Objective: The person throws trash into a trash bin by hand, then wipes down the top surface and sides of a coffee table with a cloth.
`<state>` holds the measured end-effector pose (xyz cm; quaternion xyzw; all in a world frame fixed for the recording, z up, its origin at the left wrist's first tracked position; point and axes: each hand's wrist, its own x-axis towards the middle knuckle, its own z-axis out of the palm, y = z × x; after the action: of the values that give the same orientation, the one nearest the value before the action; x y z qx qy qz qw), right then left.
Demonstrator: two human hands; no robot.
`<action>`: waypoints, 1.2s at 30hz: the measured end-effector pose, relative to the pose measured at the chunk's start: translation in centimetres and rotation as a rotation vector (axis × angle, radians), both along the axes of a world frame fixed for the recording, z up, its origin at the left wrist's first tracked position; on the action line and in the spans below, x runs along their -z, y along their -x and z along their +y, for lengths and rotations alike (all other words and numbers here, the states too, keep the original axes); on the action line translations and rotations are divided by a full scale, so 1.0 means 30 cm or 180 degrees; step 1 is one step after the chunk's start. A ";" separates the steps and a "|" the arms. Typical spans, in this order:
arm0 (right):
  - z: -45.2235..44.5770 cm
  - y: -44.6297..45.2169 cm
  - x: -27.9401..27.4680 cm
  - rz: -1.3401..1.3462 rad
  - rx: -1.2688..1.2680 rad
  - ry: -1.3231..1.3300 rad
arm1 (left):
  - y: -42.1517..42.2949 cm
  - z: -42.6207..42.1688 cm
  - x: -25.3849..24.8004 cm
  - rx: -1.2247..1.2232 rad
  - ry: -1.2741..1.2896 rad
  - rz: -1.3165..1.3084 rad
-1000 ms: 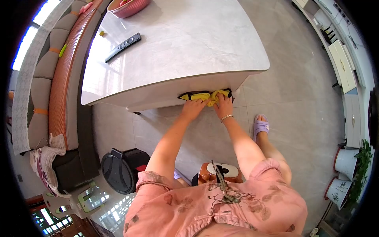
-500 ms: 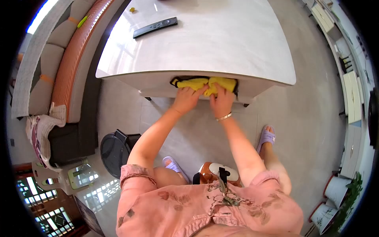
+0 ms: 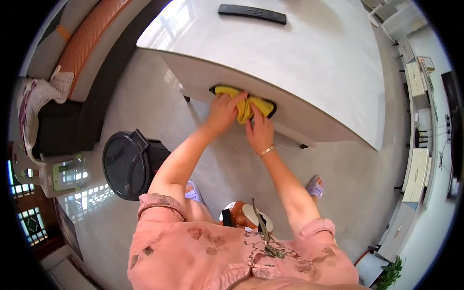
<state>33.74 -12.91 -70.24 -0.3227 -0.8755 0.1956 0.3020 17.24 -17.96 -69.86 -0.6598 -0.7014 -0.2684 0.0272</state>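
Over there the left hand [image 3: 223, 113] and right hand [image 3: 261, 134] have their fingers round a bunched yellow cloth [image 3: 243, 110] against the table's side panel [image 3: 302, 124], seemingly mid-work, though I can't tell what's done or left.

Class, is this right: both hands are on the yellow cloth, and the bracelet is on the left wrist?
Not quite: the head view shows the bracelet on the right wrist. The left hand and right hand are on the yellow cloth.

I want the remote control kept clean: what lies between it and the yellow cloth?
From remote control to yellow cloth, the head view shows bare tabletop, then the side panel below it.
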 end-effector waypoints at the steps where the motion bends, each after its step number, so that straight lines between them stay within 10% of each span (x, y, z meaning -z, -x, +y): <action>1: -0.003 0.037 -0.061 -0.0025 -0.0048 0.0022 | 0.016 0.005 -0.047 -0.0136 -0.0695 -0.0340; 5: 0.019 0.179 -0.166 0.0601 -0.0133 -0.0864 | 0.055 0.027 -0.131 -0.0505 -0.2072 -0.2220; 9: 0.023 0.242 -0.084 0.0298 -0.0169 -0.1436 | 0.072 0.050 0.050 -0.0850 -0.2250 -0.2201; 14: 0.006 0.258 0.150 -0.0866 -0.0503 -0.1454 | 0.052 0.015 0.266 -0.2258 -0.0784 -0.3154; 21: -0.042 0.317 0.111 -0.1452 -0.0644 0.0237 | 0.131 0.032 0.282 -0.2454 -0.1337 -0.3899; 23: -0.049 0.367 0.073 -0.0747 -0.0936 -0.0150 | 0.235 0.027 0.235 -0.2459 -0.2369 -0.2773; 28: -0.097 0.532 -0.068 -0.1329 -0.0954 0.0190 | 0.366 -0.034 0.109 -0.2515 -0.1654 -0.3768; 31: -0.099 0.536 0.044 -0.1851 -0.0900 0.0202 | 0.473 0.006 0.520 -0.1676 -0.1117 -0.4959; 36: -0.047 0.400 0.227 -0.1989 -0.0753 0.0270 | 0.248 0.008 0.446 -0.2250 -0.0801 -0.2101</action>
<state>21.73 -14.33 -77.04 -0.2754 -0.9482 0.1572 -0.0195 9.79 -17.73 -83.25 -0.2531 -0.8155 -0.5197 -0.0275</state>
